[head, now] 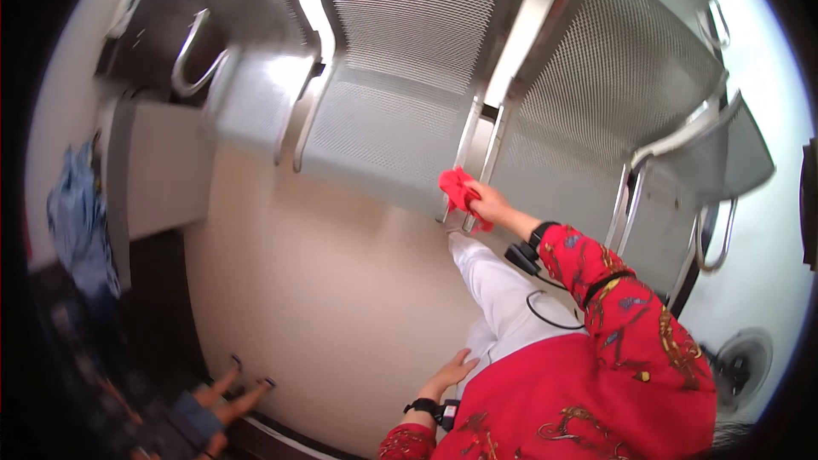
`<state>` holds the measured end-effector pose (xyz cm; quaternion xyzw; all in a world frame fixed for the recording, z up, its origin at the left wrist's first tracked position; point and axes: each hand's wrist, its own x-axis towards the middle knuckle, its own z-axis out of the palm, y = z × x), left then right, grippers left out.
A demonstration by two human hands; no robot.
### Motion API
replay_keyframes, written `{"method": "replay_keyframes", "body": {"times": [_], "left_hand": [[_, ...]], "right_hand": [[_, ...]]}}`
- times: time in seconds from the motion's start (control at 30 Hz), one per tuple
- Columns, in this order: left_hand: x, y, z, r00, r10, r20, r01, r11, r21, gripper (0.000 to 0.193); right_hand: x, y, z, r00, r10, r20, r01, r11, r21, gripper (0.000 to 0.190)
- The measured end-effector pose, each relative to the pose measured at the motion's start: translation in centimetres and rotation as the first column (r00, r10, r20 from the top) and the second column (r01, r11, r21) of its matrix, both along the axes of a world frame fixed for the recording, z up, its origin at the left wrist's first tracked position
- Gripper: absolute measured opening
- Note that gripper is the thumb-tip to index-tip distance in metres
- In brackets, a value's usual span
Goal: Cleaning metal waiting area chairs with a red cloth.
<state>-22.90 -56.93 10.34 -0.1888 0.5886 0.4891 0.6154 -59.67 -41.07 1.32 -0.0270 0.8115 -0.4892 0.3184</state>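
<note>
A crumpled red cloth (456,188) is gripped in my right hand (491,203), at the front end of the metal seat frames between two perforated metal chairs. One chair seat (383,134) lies to the left of the cloth, another (556,172) to its right. Below, my left hand (455,372) rests with fingers spread against my white trousers (498,287), holding nothing. Each wrist wears a black strap with a small device; a black cable hangs from the right one.
More linked chairs stand to the right, with a looped metal armrest (716,249). A light cabinet (169,166) and hanging blue clothes (80,217) are at left. Another person (198,415) is at lower left. A fan (741,367) stands at lower right.
</note>
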Motion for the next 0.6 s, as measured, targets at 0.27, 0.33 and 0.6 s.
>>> {"method": "replay_keyframes", "body": {"times": [0.27, 0.33, 0.6], "left_hand": [[-11.5, -10.5, -3.4, 0.978, 0.095, -0.185, -0.169, 0.881, -0.443, 0.085], [-16.3, -11.5, -2.3, 0.988, -0.077, -0.133, 0.000, 0.867, -0.498, 0.090], [-21.5, -25.8, -6.5, 0.960, -0.268, -0.079, 0.144, 0.718, -0.680, 0.106]], "right_hand": [[-5.8, -9.5, 1.4, 0.948, 0.305, -0.086, -0.242, 0.871, 0.428, 0.069], [-6.2, -9.2, -0.6, 0.977, 0.214, 0.000, -0.189, 0.860, 0.474, 0.071], [-6.6, -16.2, -4.8, 0.997, -0.076, -0.033, 0.081, 0.828, 0.555, 0.067]]}}
